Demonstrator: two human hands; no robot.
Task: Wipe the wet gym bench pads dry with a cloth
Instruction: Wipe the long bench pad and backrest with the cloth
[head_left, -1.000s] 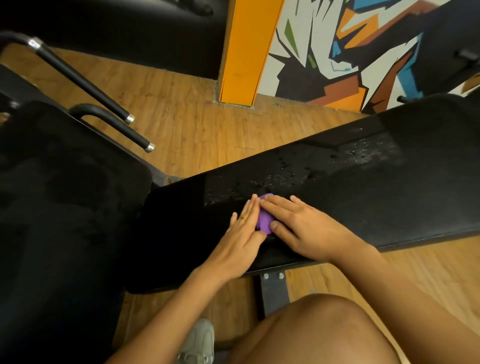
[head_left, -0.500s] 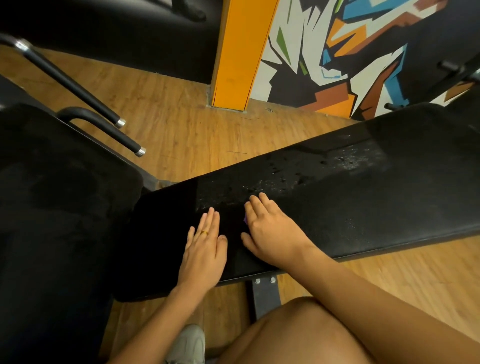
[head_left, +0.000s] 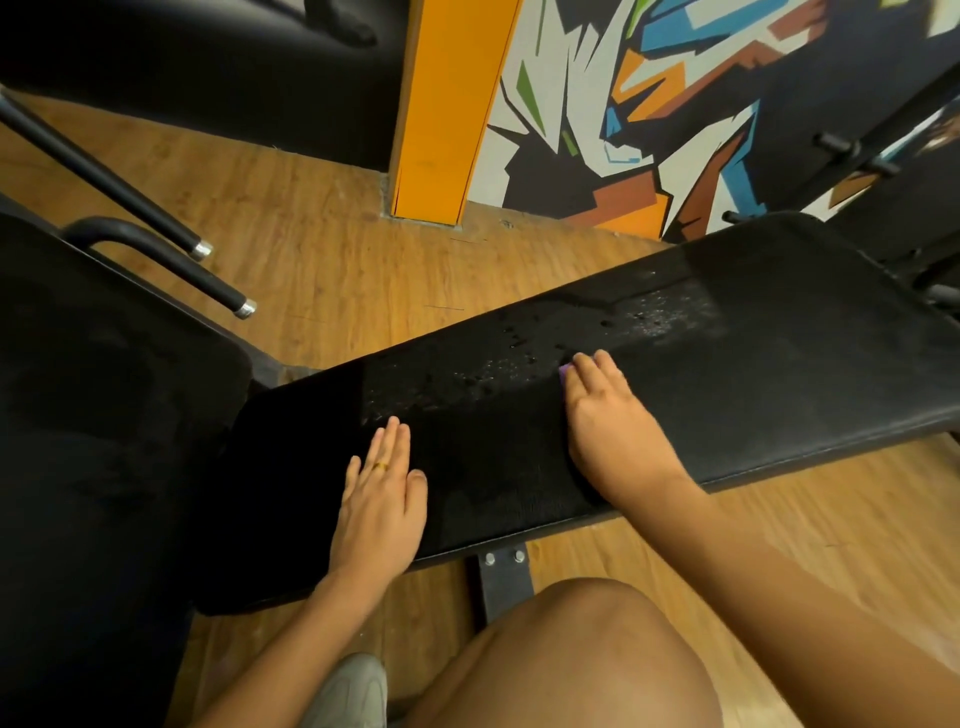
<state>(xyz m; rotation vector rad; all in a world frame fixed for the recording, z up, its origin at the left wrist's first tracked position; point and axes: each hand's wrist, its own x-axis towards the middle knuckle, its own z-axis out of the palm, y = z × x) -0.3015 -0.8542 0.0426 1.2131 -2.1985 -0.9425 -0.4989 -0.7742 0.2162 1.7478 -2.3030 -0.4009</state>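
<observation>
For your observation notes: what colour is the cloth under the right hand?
Purple cloth, only a sliver showing; head view shows it best.

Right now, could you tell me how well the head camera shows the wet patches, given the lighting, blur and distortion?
Head view: droplets glint on the far part of the bench pad; its near-left end is almost pure black, no detail. Head view: the wide-angle lens makes the orange pillar lean. Head view: the right hand over the purple cloth looks softer than the left hand.
</observation>
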